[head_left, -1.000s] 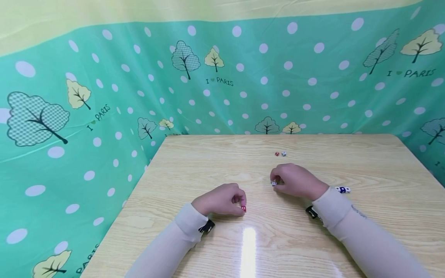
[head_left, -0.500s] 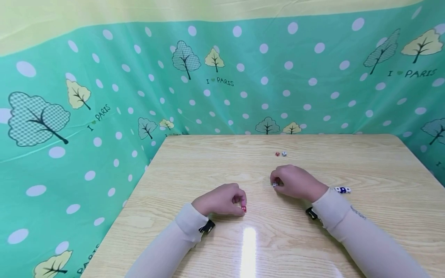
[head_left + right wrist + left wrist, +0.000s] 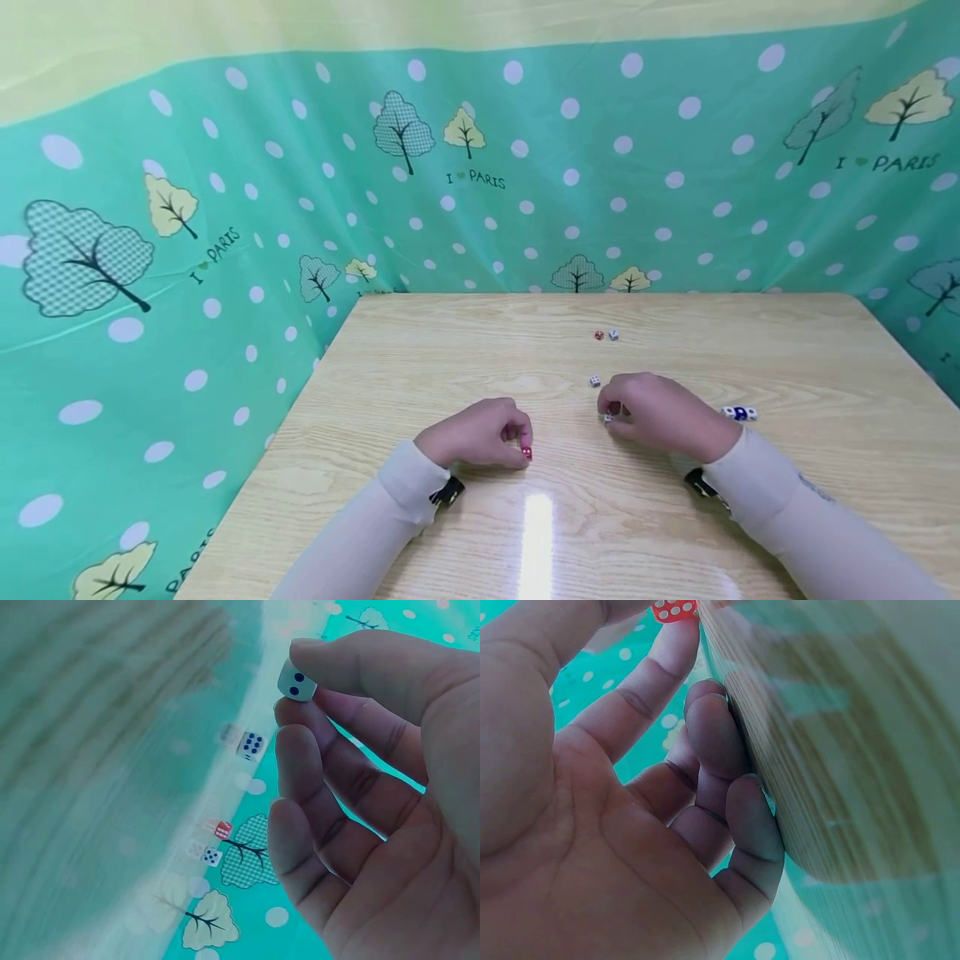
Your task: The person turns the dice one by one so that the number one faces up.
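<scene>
My left hand [image 3: 480, 432] pinches a red die [image 3: 527, 453] between thumb and index finger, low at the tabletop. In the left wrist view only part of this red die [image 3: 675, 609] shows at the top edge; the other fingers are bent beside the table surface. To the right, my right hand [image 3: 667, 414] pinches a white die [image 3: 298, 681] by thumb and fingertip, with two dark dots towards the wrist camera. Just beyond those fingers, a second white die [image 3: 595, 381] rests on the table, apart from the hand.
Farther back on the wooden table [image 3: 450, 350] lie a small red die [image 3: 598, 335] and a white die [image 3: 613, 335], side by side. Right of the right hand is a short row of white and blue dice [image 3: 740, 413]. A green dotted curtain [image 3: 480, 167] hangs behind.
My right hand has shifted right and nearer, still pinching a white die. A white die now shows on the table near where its fingers were. The left hand keeps its place.
</scene>
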`<action>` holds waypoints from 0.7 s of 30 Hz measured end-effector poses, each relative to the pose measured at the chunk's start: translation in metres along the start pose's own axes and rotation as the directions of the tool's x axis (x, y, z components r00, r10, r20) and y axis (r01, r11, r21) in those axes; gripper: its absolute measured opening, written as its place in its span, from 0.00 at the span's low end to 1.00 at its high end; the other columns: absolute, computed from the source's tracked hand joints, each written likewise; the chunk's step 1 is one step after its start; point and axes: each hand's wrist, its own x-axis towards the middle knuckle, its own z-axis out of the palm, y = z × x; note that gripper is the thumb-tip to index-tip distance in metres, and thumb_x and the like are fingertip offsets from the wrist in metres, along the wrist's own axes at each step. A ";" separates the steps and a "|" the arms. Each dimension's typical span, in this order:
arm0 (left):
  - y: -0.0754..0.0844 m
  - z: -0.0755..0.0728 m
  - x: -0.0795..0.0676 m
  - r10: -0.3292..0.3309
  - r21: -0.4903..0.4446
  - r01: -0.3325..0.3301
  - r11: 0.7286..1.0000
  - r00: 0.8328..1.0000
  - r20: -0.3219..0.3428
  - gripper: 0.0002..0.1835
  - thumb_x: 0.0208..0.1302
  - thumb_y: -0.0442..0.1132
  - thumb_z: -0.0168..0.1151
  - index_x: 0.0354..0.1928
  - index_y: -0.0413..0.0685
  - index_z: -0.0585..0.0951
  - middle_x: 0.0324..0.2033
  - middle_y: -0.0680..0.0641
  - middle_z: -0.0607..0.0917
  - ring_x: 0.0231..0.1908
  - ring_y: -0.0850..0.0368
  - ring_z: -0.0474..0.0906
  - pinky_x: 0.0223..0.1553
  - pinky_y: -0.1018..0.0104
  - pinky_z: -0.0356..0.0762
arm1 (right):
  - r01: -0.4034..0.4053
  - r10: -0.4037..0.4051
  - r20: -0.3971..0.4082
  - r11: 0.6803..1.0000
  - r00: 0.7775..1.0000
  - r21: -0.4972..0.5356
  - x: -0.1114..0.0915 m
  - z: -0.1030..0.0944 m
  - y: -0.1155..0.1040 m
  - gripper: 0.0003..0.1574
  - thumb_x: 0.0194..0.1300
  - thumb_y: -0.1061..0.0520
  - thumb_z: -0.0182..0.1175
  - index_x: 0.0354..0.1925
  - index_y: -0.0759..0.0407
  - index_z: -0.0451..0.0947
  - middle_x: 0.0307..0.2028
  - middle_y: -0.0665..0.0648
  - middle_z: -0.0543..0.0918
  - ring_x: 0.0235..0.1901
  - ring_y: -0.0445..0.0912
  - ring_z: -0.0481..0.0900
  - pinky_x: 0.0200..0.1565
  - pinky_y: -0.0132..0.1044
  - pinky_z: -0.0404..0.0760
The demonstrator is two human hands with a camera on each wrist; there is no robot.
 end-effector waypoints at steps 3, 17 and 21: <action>0.000 0.001 0.001 0.006 0.002 -0.006 1.000 1.000 0.001 0.09 0.56 0.42 0.76 0.30 0.63 0.83 0.34 0.48 0.79 0.33 0.63 0.70 0.36 0.72 0.70 | 0.009 -0.009 -0.007 1.000 1.000 0.005 -0.014 -0.003 -0.002 0.09 0.60 0.58 0.75 0.35 0.44 0.86 0.31 0.38 0.82 0.32 0.34 0.77 0.37 0.33 0.81; -0.002 0.001 0.001 0.001 0.014 -0.001 1.000 1.000 0.002 0.07 0.57 0.41 0.75 0.30 0.62 0.83 0.33 0.48 0.79 0.34 0.62 0.70 0.36 0.71 0.70 | -0.034 0.033 0.028 0.999 0.999 0.017 -0.062 -0.005 -0.003 0.11 0.60 0.55 0.74 0.36 0.38 0.83 0.31 0.34 0.78 0.30 0.30 0.73 0.34 0.30 0.78; -0.001 0.001 0.001 0.001 0.009 -0.001 1.000 1.000 0.001 0.08 0.57 0.42 0.75 0.30 0.62 0.83 0.34 0.48 0.79 0.34 0.62 0.70 0.36 0.70 0.70 | -0.024 0.023 0.020 0.999 1.000 0.049 -0.071 -0.006 -0.002 0.12 0.60 0.55 0.74 0.37 0.37 0.83 0.33 0.33 0.80 0.33 0.29 0.75 0.37 0.31 0.81</action>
